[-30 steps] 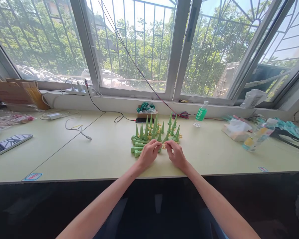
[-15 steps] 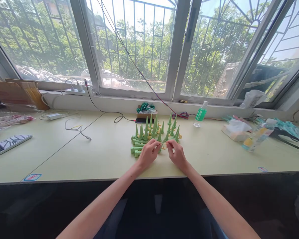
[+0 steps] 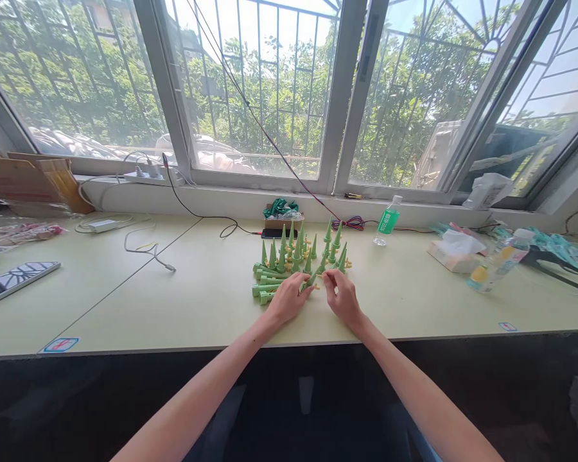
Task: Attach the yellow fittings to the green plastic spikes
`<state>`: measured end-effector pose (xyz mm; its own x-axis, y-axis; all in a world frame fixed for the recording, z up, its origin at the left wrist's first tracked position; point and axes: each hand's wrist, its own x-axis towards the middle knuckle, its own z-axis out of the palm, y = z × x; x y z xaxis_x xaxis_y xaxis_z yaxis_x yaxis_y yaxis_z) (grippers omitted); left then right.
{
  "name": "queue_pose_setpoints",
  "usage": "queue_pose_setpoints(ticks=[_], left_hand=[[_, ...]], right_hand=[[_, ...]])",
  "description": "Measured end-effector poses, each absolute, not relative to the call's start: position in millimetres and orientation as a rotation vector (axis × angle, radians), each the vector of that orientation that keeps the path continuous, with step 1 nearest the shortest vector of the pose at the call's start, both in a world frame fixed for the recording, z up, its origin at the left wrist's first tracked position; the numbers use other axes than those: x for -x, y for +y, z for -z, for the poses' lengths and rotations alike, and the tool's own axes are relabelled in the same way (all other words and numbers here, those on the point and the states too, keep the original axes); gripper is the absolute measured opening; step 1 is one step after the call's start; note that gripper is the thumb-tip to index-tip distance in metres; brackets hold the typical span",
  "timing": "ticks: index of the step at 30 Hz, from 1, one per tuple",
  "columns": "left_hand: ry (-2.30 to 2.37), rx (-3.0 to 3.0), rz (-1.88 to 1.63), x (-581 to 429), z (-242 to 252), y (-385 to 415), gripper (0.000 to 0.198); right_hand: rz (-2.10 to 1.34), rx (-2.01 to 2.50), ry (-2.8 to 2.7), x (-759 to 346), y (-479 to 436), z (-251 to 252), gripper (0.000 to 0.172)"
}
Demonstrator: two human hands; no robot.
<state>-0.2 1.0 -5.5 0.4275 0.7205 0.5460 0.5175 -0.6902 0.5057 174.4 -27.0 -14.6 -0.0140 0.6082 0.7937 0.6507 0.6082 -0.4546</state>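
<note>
My left hand (image 3: 291,299) is closed around a green cone-tipped spike (image 3: 312,280), whose point shows past the fingers. A small yellow fitting (image 3: 316,287) sticks out beside that hand. My right hand (image 3: 341,298) is just to the right, thumb and forefinger pinched on a tiny yellow piece (image 3: 320,276) beside the spike; its shape is too small to make out. Behind both hands stand several upright green spikes (image 3: 297,251), some with yellow fittings at their bases. Several green tubes (image 3: 266,289) lie on their sides left of my left hand.
A dark phone (image 3: 275,233) and a small box of green material (image 3: 283,210) sit behind the spikes. Farther right are a green-labelled bottle (image 3: 388,221), a tissue box (image 3: 455,251) and a tilted bottle (image 3: 498,266). Cables (image 3: 157,253) and another phone (image 3: 19,282) lie left.
Both hands had met at a small yellow fitting. Now a green spike's tip shows at my left fingers, and my left thumb has shifted slightly right. My right hand has barely moved.
</note>
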Motion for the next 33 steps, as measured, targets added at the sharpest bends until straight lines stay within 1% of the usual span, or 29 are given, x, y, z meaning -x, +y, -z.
queue_pose_setpoints(ticks=[10, 14, 23, 33], left_hand=[[1.054, -2.420, -1.142, -0.2, 5.4, 1.9, 0.009], [1.052, -2.395, -1.161, -0.2, 5.6, 2.6, 0.010], [1.021, -2.240, -1.357, 1.3, 7.4, 5.4, 0.010], [1.006, -2.128, -1.370, 1.8, 10.0, 8.2, 0.014]], right_hand=[[0.038, 1.047, -1.708, -174.6, -27.5, 13.8, 0.014], [0.041, 1.047, -1.702, -174.8, -27.6, 14.1, 0.013], [0.044, 1.060, -1.705, -174.7, -26.3, 14.5, 0.016], [0.035, 1.067, -1.708, -174.7, -25.5, 14.7, 0.017]])
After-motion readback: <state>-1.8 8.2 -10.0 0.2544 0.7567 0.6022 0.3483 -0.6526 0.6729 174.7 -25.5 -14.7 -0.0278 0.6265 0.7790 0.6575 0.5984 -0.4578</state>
